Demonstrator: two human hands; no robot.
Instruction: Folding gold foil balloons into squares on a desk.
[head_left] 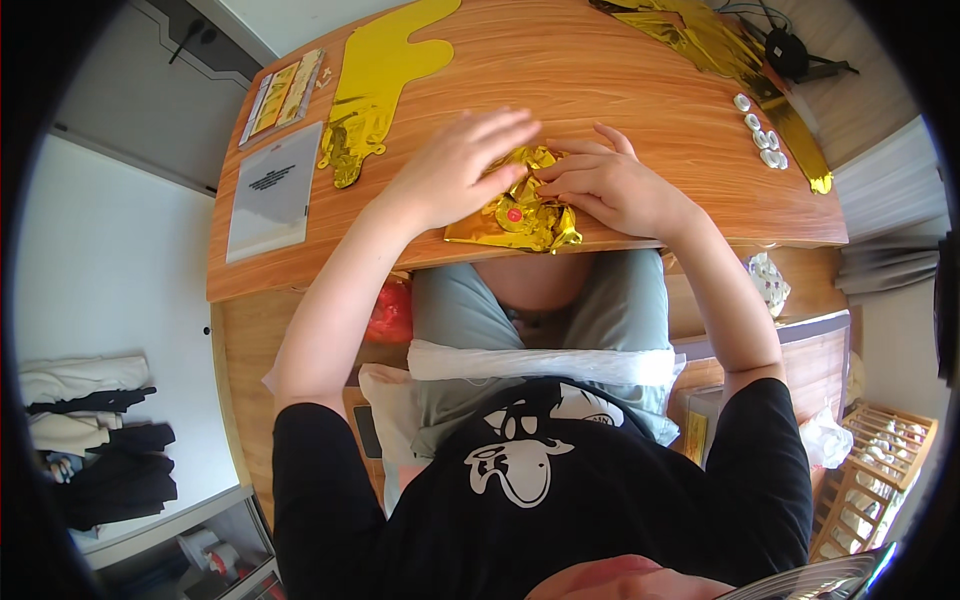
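A crumpled gold foil balloon [540, 215], folded into a bundle with a small red round spot on it, lies at the table's near edge in front of me. My left hand [455, 170] is over its left side, fingers stretched out and slightly blurred, with the thumb close to the foil. From the right, my right hand [612, 188] rests on the bundle with its fingers spread and their tips on the crinkled foil. Part of the foil is hidden under the fingers. Farther left, a flat gold foil balloon [385, 75] is spread on the table.
On the wooden table [520, 60], a clear plastic sleeve [272, 195] and a packet [283, 97] lie at the left. Long gold foil [740, 70] runs along the right edge, near several white rolls [760, 138]. A black device [787, 52] stands at the far right.
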